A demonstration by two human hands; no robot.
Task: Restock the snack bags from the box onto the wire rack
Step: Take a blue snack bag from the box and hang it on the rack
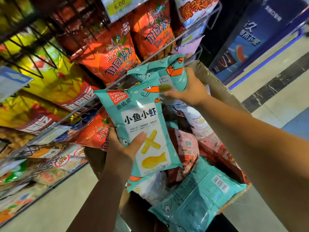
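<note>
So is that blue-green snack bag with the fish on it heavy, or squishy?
Probably light: the left hand alone holds the snack bag upright without trouble. It looks puffy with air, so it is likely squishy, and the snacks inside could crush if squeezed hard. The shiny wrapper may be a bit slippery.

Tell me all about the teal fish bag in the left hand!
The teal bag is shiny, puffy plastic, front facing the camera, slightly tilted. It shows a red label, a white panel with dark characters, yellow stick and fish snacks, and orange shrimp cartoons. The left hand grips its lower left edge, thumb on the front, above the box.
</note>
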